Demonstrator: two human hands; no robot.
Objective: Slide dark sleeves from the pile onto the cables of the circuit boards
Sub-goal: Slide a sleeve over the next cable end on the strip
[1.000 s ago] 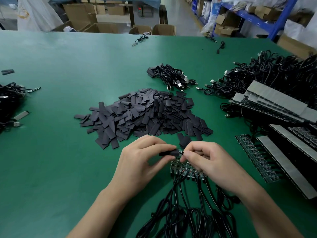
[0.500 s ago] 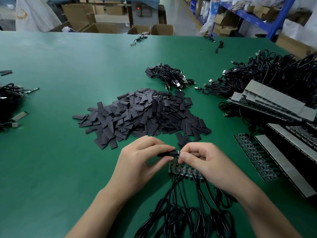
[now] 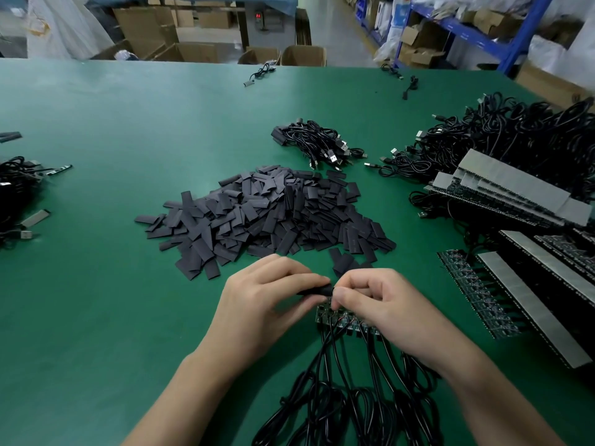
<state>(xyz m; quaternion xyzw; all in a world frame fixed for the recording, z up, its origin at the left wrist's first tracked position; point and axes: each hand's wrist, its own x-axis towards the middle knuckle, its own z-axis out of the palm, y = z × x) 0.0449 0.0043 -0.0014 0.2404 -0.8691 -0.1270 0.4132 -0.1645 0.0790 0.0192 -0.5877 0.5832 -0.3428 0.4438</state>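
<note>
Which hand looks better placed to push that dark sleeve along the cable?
Left, probably: the left hand pinches the sleeve, while the right hand is curled at its end, seemingly holding the cable.

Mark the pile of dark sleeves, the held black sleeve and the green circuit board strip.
Pile of dark sleeves [image 3: 267,217]: head view, heap's middle.
Held black sleeve [image 3: 314,291]: head view, exposed middle.
Green circuit board strip [image 3: 323,314]: head view, left end.

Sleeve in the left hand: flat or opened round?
Opened round: the sleeve bulges as a tube in the left hand, unlike the flat pieces in the pile.
</note>
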